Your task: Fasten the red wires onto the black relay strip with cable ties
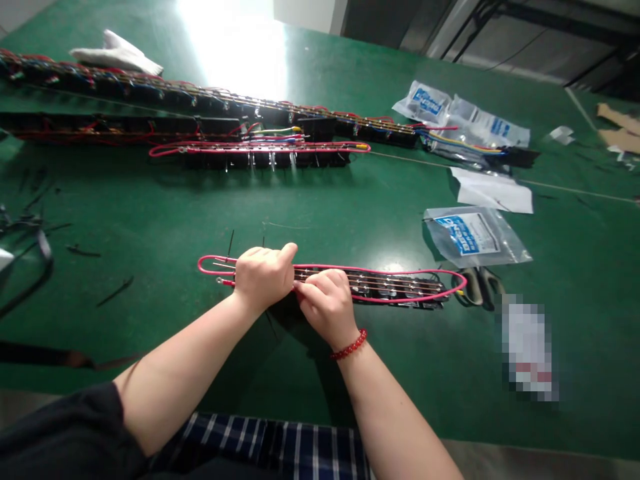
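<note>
A narrow black wiring strip (400,285) with copper-coloured rods lies on the green table in front of me. Around it runs a loop of red cable (385,271), with a ring terminal (220,281) at its left end. My left hand (264,277) is closed in a fist over the strip's left part, thumb side up; what its fingers grip is hidden. Right beside it, my right hand (327,300) is closed on the strip and its cable, thumb and forefinger pinched close to the left hand. Thin black cable ties (231,244) stick up near the left hand.
Beyond lie a similar strip with red cable (270,155) and longer wired strips (200,97). A white glove (117,57) rests at the back left. Scissors (480,288), a plastic bag (475,237) and a white paper (493,190) are on the right. Black tie scraps (115,291) lie left.
</note>
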A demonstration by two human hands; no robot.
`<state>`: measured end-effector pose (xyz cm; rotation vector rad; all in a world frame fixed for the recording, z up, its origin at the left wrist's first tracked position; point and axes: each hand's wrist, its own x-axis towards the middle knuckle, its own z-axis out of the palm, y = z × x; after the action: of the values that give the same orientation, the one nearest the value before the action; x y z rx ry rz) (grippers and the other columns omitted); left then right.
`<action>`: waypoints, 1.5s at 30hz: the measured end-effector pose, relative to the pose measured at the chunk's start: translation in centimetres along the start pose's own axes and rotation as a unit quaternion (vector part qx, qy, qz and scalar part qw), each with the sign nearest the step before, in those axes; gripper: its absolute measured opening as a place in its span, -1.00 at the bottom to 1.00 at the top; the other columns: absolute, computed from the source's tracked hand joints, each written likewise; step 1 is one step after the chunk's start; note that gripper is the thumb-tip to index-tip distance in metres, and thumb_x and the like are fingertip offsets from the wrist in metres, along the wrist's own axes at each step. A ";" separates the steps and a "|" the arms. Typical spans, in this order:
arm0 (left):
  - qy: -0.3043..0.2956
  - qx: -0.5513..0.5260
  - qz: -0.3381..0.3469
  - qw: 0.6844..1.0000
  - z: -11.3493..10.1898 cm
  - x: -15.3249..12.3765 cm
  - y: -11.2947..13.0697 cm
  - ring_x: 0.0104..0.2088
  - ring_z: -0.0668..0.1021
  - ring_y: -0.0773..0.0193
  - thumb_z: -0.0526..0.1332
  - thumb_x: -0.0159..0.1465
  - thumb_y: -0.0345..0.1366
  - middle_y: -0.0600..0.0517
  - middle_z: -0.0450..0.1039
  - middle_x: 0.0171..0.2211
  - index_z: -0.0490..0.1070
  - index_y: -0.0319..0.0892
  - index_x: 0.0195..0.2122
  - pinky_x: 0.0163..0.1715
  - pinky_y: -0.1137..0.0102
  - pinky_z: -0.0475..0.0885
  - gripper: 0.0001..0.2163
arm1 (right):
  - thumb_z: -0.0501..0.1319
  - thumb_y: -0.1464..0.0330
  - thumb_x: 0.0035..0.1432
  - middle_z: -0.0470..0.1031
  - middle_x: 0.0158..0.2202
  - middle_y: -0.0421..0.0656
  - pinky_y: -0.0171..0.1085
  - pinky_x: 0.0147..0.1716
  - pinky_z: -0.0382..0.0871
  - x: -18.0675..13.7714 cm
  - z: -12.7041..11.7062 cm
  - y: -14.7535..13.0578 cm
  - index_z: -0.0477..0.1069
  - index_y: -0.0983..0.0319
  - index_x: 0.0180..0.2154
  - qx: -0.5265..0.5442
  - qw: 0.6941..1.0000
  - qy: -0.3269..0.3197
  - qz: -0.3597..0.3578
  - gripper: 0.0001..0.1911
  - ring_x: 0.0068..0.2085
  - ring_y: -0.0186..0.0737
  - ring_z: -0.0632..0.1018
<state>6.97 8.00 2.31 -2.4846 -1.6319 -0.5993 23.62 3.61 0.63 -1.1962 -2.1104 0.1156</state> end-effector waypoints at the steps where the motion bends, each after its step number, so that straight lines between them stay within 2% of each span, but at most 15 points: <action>1: -0.005 -0.002 -0.003 1.000 0.0 0.0 0.0 -0.47 0.59 0.21 0.05 0.28 -0.37 0.01 0.54 -0.53 0.52 -0.17 -0.16 -0.38 0.34 0.33 -0.75 | 0.20 0.43 0.27 0.55 -0.39 -0.23 -0.17 -0.12 0.28 0.0 0.1 0.0 0.51 0.12 -0.33 -0.003 1.000 0.006 -0.005 -0.85 -0.28 -0.26 0.43; 7: -0.037 -0.029 -0.028 0.998 -0.3 -0.1 0.2 -0.42 0.62 0.12 0.02 0.29 -0.37 -0.06 0.57 -0.49 0.52 -0.18 -0.11 -0.35 0.31 0.35 -0.71 | 0.20 0.40 0.27 0.54 -0.38 -0.22 -0.17 -0.12 0.27 0.0 0.6 -0.1 0.50 0.14 -0.35 -0.036 0.999 0.010 -0.012 -0.86 -0.27 -0.24 0.41; 11: -0.043 -0.032 -0.048 0.997 -0.6 -0.2 0.4 -0.41 0.62 0.13 0.04 0.28 -0.37 -0.06 0.57 -0.49 0.50 -0.16 -0.06 -0.36 0.35 0.35 -0.70 | 0.17 0.38 0.27 0.53 -0.37 -0.20 -0.17 -0.10 0.26 0.2 0.6 -0.4 0.49 0.15 -0.36 -0.045 0.999 -0.002 0.008 -0.84 -0.25 -0.22 0.43; 14: -0.069 -0.049 -0.087 0.993 -1.1 0.3 0.6 -0.43 0.62 0.15 0.03 0.29 -0.36 -0.03 0.59 -0.47 0.48 -0.11 -0.01 -0.39 0.38 0.34 -0.68 | 0.19 0.37 0.26 0.53 -0.38 -0.19 -0.18 -0.13 0.27 0.3 0.5 -0.5 0.48 0.16 -0.35 -0.032 0.999 0.005 0.023 -0.87 -0.26 -0.22 0.45; 19: -0.124 -0.164 -0.171 0.964 -1.7 2.9 0.6 -0.30 0.62 0.15 0.02 0.28 -0.36 0.04 0.62 -0.39 0.47 -0.03 -0.05 -0.31 0.36 0.40 -0.69 | 0.21 0.40 0.22 0.57 -0.37 -0.20 -0.20 -0.16 0.29 0.4 0.3 -0.5 0.47 0.17 -0.34 0.008 0.999 0.007 0.049 -0.92 -0.28 -0.23 0.48; 24: -0.178 -0.260 -0.205 0.927 -1.0 5.0 0.8 -0.36 0.58 0.21 0.03 0.21 -0.39 0.06 0.59 -0.44 0.51 -0.06 -0.17 -0.32 0.38 0.41 -0.71 | 0.23 0.42 0.18 0.54 -0.41 -0.21 -0.23 -0.23 0.27 0.9 0.3 -1.2 0.43 0.18 -0.40 0.009 0.996 0.001 0.089 -0.90 -0.32 -0.23 0.47; 28: -0.190 -0.341 -0.170 0.905 -0.4 4.9 0.6 -0.40 0.56 0.23 0.03 0.21 -0.39 0.07 0.55 -0.46 0.51 -0.09 -0.19 -0.39 0.40 0.40 -0.72 | 0.23 0.43 0.17 0.49 -0.46 -0.23 -0.24 -0.28 0.24 1.2 0.3 -1.7 0.40 0.19 -0.41 0.006 0.994 0.036 0.106 -0.91 -0.38 -0.25 0.43; 33: -0.108 -0.399 -0.087 0.906 -0.1 2.8 -0.8 -0.37 0.58 0.31 0.01 0.29 -0.38 0.09 0.56 -0.39 0.48 -0.11 -0.17 -0.30 0.43 0.46 -0.74 | 0.21 0.44 0.19 0.49 -0.45 -0.22 -0.26 -0.31 0.25 1.9 0.4 -1.0 0.43 0.18 -0.36 0.006 0.997 0.032 0.075 -0.92 -0.36 -0.24 0.45; 38: -0.052 -0.340 -0.029 0.939 -0.1 1.2 -1.2 -0.22 0.60 0.27 -0.03 0.35 -0.40 0.03 0.58 -0.27 0.45 -0.12 -0.09 -0.15 0.35 0.50 -0.72 | 0.17 0.43 0.23 0.49 -0.42 -0.17 -0.23 -0.27 0.31 1.7 0.4 -0.3 0.42 0.18 -0.36 -0.027 0.998 0.047 0.041 -0.89 -0.32 -0.20 0.45; 42: -0.060 -0.265 -0.005 0.962 -0.4 1.0 -0.8 -0.18 0.61 0.23 -0.02 0.34 -0.45 -0.01 0.60 -0.20 0.46 -0.14 -0.05 -0.12 0.31 0.51 -0.70 | 0.16 0.43 0.25 0.51 -0.37 -0.15 -0.21 -0.25 0.36 1.3 0.3 -0.2 0.44 0.17 -0.31 -0.016 0.998 0.052 0.043 -0.89 -0.29 -0.19 0.46; 45: -0.065 -0.243 0.004 0.968 -0.5 0.5 -1.0 -0.16 0.62 0.21 0.02 0.33 -0.45 -0.01 0.60 -0.17 0.45 -0.14 -0.01 -0.11 0.31 0.52 -0.70 | 0.16 0.43 0.27 0.54 -0.34 -0.13 -0.20 -0.23 0.38 1.3 0.4 -0.2 0.45 0.18 -0.27 -0.007 0.997 0.054 0.049 -0.90 -0.26 -0.18 0.48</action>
<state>6.08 8.71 2.87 -2.9213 -1.6828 -0.9548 22.83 4.63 1.13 -1.2858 -1.9630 0.0779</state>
